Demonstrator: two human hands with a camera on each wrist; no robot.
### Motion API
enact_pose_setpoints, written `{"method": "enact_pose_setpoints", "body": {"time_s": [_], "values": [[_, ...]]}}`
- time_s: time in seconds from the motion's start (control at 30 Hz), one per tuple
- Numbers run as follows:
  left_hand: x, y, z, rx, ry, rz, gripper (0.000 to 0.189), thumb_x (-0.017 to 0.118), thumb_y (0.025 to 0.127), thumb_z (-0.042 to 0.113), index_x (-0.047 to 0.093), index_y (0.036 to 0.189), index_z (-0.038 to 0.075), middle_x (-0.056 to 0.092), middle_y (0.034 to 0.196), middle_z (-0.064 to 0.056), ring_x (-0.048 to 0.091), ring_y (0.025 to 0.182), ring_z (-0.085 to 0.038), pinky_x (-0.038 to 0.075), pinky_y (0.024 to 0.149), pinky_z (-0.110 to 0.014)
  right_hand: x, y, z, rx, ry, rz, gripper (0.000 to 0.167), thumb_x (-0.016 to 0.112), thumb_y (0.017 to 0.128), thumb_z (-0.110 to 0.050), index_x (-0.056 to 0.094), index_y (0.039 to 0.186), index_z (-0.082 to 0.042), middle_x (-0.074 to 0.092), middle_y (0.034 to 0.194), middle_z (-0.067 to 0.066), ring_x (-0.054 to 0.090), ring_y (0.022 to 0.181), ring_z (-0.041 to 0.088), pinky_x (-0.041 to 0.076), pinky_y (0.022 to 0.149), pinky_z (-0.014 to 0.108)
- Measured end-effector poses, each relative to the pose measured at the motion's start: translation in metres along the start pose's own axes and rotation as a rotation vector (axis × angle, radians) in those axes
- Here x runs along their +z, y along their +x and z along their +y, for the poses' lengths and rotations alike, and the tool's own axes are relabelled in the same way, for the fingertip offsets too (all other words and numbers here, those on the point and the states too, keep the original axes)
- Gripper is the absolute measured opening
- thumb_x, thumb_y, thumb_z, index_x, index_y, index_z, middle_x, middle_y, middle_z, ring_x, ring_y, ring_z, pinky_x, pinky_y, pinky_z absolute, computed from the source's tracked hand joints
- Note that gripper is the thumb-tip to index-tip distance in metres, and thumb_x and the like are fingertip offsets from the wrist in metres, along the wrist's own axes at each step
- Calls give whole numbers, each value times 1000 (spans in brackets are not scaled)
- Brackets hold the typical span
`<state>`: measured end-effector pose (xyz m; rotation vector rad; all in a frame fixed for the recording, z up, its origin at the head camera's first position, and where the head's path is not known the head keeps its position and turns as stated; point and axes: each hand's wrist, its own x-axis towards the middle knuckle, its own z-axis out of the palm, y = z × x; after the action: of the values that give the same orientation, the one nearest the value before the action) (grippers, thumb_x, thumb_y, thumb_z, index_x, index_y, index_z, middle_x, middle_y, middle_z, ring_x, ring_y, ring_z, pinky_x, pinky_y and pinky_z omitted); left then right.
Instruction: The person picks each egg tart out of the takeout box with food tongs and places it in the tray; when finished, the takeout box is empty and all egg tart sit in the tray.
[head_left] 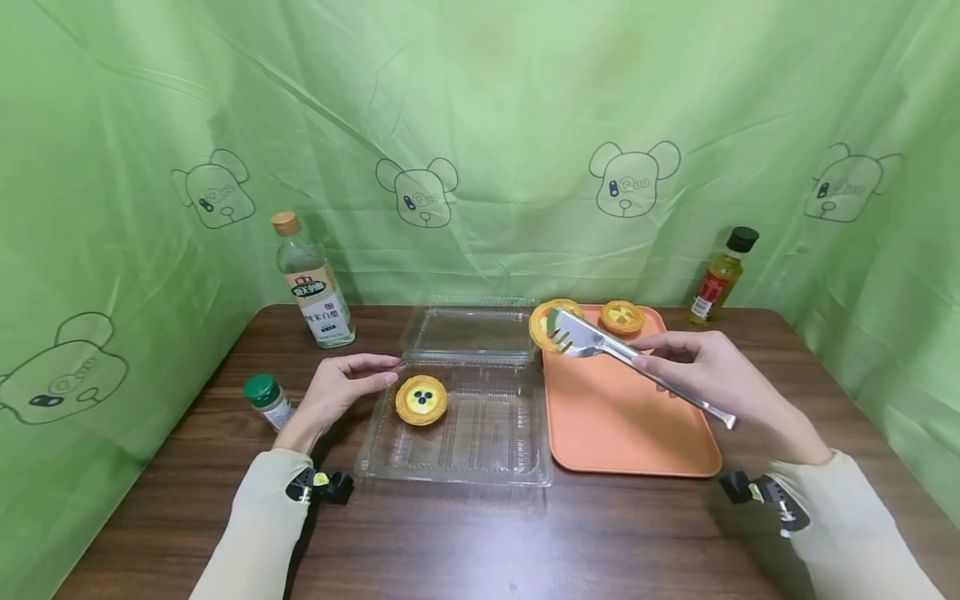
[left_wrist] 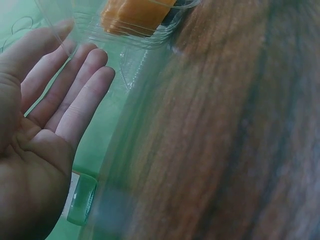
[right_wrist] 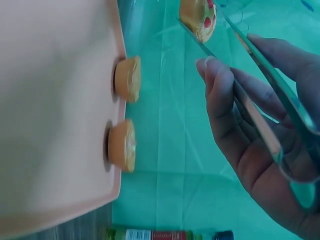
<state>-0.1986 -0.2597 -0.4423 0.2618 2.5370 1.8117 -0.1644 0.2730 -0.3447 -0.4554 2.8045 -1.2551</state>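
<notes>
My right hand [head_left: 693,367] grips metal tongs [head_left: 637,358]. Between their tips, above the tray's far left corner, is a tart with red pieces [right_wrist: 202,20], seen in the right wrist view. Two more tarts, a nearer one [right_wrist: 127,80] and another [right_wrist: 122,145], stand on the orange tray [head_left: 630,433]. To the left lies an open clear plastic container [head_left: 480,479], its lid folded back. A tart with dark berries [head_left: 422,400] sits in its left part. My left hand [head_left: 341,387], fingers mostly straight, has its fingertips at the container's left edge by the hinge.
A tall vinegar bottle [head_left: 318,304] stands at the back left, with a green-capped jar [head_left: 268,400] nearer me beside the left forearm. An oil bottle [head_left: 718,283] stands at the back right. Green cloth [head_left: 510,225] encloses the wooden table [head_left: 450,542] at the back and sides.
</notes>
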Motion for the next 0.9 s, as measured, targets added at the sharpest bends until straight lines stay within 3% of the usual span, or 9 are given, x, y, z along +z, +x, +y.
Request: {"method": "enact_pose_setpoints", "body": {"time_s": [0.27, 0.53, 0.9], "values": [[-1, -1, 0, -6, 22, -15, 42, 89, 89, 33, 80, 123, 11, 79, 119, -3, 72, 112, -17, 55, 95, -25, -13, 1, 17, 45, -34, 34, 36, 77, 101, -34, 76, 127, -9, 76, 83, 5, 70, 67, 20, 55, 55, 29], [-4, 0, 1, -17, 30, -7, 42, 89, 90, 34, 80, 123, 10, 79, 118, -3, 71, 114, -15, 53, 97, -23, -11, 1, 30, 121, -2, 27, 40, 77, 100, -38, 76, 127, -9, 77, 89, 13, 72, 74, 31, 58, 60, 33], [-3, -1, 2, -33, 60, -5, 44, 88, 90, 38, 79, 124, 11, 78, 120, -1, 68, 119, -14, 49, 101, -25, -6, 0, 38, 104, -76, 32, 40, 79, 98, -37, 78, 124, -7, 78, 92, 8, 65, 71, 14, 53, 62, 28]]}}
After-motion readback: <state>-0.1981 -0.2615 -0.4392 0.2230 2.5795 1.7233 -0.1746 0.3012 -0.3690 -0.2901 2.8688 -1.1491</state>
